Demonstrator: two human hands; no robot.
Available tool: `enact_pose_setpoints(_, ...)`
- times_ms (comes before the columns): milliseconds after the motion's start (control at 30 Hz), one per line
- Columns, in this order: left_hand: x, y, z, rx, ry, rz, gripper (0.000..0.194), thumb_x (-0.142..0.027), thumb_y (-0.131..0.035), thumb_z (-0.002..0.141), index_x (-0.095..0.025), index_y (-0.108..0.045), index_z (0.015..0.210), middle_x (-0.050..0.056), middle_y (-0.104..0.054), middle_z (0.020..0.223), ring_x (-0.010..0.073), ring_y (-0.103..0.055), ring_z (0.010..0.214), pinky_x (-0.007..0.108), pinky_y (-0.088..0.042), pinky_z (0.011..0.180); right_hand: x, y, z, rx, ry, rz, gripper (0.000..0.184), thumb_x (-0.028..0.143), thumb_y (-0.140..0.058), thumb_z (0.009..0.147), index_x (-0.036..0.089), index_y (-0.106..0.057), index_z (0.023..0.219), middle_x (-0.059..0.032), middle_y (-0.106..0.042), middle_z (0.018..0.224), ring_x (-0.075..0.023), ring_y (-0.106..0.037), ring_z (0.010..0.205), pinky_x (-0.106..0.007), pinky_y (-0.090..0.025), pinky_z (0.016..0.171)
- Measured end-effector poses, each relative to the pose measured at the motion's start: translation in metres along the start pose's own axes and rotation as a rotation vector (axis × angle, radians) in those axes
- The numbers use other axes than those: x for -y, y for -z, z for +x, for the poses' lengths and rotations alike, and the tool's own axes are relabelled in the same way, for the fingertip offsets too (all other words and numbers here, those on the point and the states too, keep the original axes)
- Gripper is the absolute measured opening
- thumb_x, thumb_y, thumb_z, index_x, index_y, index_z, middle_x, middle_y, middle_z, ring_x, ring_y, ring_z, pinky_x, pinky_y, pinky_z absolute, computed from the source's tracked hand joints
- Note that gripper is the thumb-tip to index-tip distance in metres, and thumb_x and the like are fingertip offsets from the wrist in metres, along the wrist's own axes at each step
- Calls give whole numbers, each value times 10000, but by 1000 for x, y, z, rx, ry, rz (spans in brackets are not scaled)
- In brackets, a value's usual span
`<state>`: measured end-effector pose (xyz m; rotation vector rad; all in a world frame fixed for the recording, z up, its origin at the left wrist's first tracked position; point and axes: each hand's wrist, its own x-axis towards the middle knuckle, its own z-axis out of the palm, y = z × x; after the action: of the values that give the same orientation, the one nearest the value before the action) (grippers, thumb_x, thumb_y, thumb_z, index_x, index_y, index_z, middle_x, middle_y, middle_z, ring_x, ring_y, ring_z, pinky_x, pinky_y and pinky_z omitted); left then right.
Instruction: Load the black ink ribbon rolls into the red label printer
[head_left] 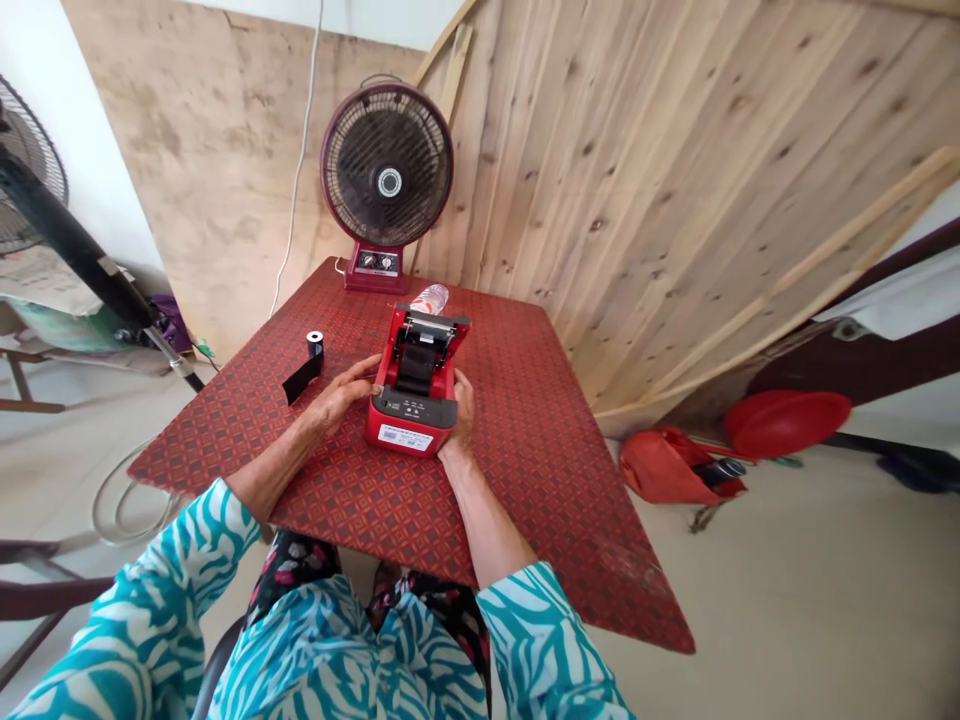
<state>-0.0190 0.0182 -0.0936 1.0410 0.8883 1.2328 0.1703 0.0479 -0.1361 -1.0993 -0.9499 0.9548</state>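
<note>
Red patterned tabletop (525, 480) under a label printer (411, 425), plank wall (660, 200) behind.

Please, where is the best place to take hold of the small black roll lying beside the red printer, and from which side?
Grip the roll around its round body, coming from above with the left hand, which is nearest. It appears to stand on end, white core upward, so fingers can close around it. Avoid the loose black strip.

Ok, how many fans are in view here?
2. A red fan stands at the far edge of the table; a dark standing fan is cut off at the view's left edge. Others may lie out of view.
</note>
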Motion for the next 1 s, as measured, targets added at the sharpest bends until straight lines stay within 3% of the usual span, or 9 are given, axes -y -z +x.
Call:
enact_pose_setpoints(133,-5,-1,-4,-117,-58,165,605,-346,-716,675,-179,-659,1253,92,-743,1134,280,-675,1052,372,-512,904,-2,-1,2,5,-7,-4,464,520,-446,879,231,-614,1201,-80,-620,1320,-213,-565,1229,-406,-435,1066)
enact_pose_setpoints(233,-23,-8,-3,-213,-252,482,390,-435,-685,772,-168,-725,1053,82,-752,996,228,-686,911,336,-525,836,-2,-2,3,27,-9,-10,466,522,-445,872,223,-631,1177,-85,-614,1333,-216,-553,1237,-405,-419,1079)
enact_pose_setpoints(333,-47,-22,12,50,-392,909,242,-393,-633,844,-207,-762,929,57,-752,961,194,-681,877,300,-520,828,-3,-2,4,52,-8,32,480,529,-455,858,222,-625,1186,-85,-622,1311,-219,-553,1237,-410,-411,1084)
enact_pose_setpoints(400,-60,-34,30,324,-362,1214,185,-287,-611,855,-236,-775,926,34,-759,983,181,-689,889,280,-511,837,-5,-2,6,51,-3,61,488,537,-469,846,225,-619,1190,-84,-627,1293,-223,-549,1237,-423,-401,1097)
enact_pose_setpoints(467,-67,-47,50,495,-263,1492,210,-204,-612,836,-248,-775,960,23,-765,1026,187,-698,948,262,-505,848,-7,-3,8,42,10,73,474,533,-476,839,228,-626,1169,-83,-628,1283,-225,-543,1236,-431,-385,1112)
enact_pose_setpoints(533,-69,-58,65,546,-158,1711,259,-189,-635,818,-247,-757,1039,29,-759,1094,204,-694,1024,252,-503,856,-9,-5,10,41,23,84,456,524,-468,843,233,-634,1152,-79,-632,1262,-224,-543,1223,-434,-385,1113)
enact_pose_setpoints(633,-69,-71,75,480,-45,1935,383,-251,-681,807,-235,-688,1190,65,-734,1175,237,-683,1074,267,-513,835,-8,-8,12,53,35,97,438,503,-458,846,241,-644,1143,-73,-645,1212,-223,-549,1197,-432,-393,1104)
enact_pose_setpoints(833,-75,-82,71,460,-9,2073,391,-245,-656,808,-229,-671,1198,95,-727,1167,265,-682,1060,292,-512,804,3,-12,11,34,60,103,408,455,-465,825,225,-662,1098,-76,-651,1173,-221,-555,1158,-410,-401,1094)
enact_pose_setpoints(1000,-100,-77,58,402,-51,1707,305,-255,-724,685,-239,-770,986,46,-740,848,259,-694,830,301,-488,742,6,-11,11,40,63,122,363,442,-482,830,248,-679,1066,-52,-669,1142,-217,-554,1158,-400,-404,1083)
